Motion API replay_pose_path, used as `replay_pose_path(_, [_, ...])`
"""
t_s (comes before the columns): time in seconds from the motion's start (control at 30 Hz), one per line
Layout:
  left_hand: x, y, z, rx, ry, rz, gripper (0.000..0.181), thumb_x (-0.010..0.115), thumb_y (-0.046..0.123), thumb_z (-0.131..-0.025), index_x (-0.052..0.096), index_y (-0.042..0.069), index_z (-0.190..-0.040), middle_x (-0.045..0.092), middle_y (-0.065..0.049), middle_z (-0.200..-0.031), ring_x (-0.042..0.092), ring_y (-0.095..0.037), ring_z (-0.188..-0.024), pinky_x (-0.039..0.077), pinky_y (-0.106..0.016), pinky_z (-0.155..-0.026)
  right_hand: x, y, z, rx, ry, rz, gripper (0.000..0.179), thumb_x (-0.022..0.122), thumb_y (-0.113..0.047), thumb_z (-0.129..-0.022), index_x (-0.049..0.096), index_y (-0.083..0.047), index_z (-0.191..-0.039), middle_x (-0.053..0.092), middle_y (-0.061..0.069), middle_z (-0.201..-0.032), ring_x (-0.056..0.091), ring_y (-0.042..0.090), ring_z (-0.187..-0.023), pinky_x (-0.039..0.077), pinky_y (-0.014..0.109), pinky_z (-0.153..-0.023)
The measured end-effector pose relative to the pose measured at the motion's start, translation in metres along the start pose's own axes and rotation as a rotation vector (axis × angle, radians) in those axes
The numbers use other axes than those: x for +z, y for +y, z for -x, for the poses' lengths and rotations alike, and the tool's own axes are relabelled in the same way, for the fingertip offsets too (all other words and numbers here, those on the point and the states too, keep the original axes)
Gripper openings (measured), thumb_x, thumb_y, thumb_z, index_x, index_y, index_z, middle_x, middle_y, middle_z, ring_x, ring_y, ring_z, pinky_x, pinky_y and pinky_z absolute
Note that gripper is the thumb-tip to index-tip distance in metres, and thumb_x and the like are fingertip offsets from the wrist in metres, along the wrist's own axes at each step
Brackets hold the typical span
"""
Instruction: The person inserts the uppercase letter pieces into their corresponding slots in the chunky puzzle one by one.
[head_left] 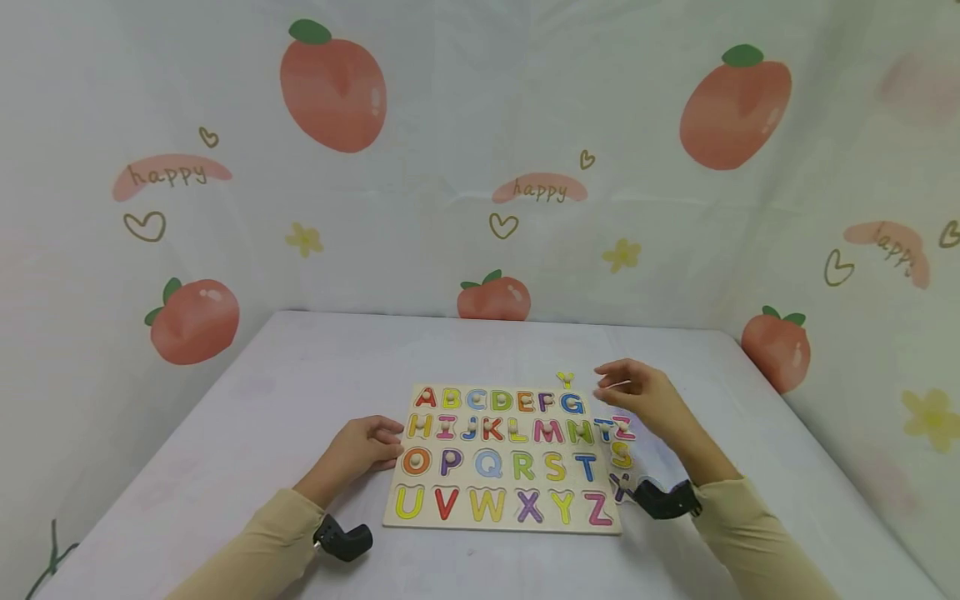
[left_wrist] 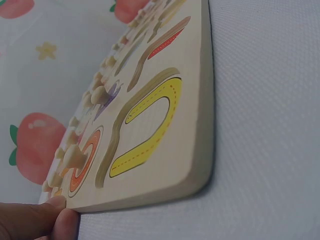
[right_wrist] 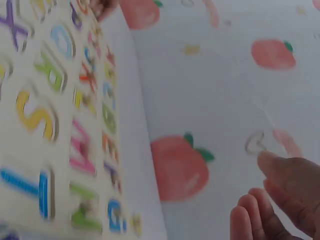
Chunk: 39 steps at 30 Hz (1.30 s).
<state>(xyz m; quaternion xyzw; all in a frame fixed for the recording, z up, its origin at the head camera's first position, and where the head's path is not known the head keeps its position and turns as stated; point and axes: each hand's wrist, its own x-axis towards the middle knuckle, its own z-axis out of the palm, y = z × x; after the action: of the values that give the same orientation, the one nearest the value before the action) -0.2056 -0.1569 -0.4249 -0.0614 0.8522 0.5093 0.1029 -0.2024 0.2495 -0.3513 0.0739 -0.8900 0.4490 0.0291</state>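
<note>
A wooden alphabet puzzle board [head_left: 465, 483] lies flat on the table. Knobbed letter pieces sit in its upper rows, up to the orange O [head_left: 416, 461] and purple P [head_left: 450, 462]; the later letters show as knobless printed recesses. My left hand [head_left: 363, 446] grips the board's left edge, with fingertips [left_wrist: 57, 202] at the corner beside the O in the left wrist view. Above the table at the upper right, my right hand [head_left: 637, 390] hovers with thumb and fingers apart, holding nothing. Nearest it is a loose yellow Y piece [head_left: 566, 380] behind the board.
Loose pieces lie along the board's right side: a blue T [head_left: 604, 430], a pink Z [head_left: 623, 428], a yellow S [head_left: 621, 454] and a purple X [head_left: 621, 487], partly behind the right wrist camera [head_left: 666, 500]. A fruit-printed cloth [head_left: 420, 233] hangs behind the white table [head_left: 337, 358].
</note>
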Motion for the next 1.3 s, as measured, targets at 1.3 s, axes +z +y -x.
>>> replay_pose_path(1.3, [0.0, 0.007, 0.007, 0.001, -0.001, 0.022, 0.034, 0.07, -0.001, -0.083, 0.062, -0.003, -0.116, 0.064, -0.008, -0.088, 0.061, -0.012, -0.07, 0.059, -0.026, -0.064, -0.012, 0.09, 0.084, 0.123, -0.165, 0.096, 0.041, 0.081, -0.023, -0.077, 0.066, 0.001, -0.107, 0.066, 0.006, -0.096, 0.054, 0.004, -0.075, 0.05, 0.018, -0.067])
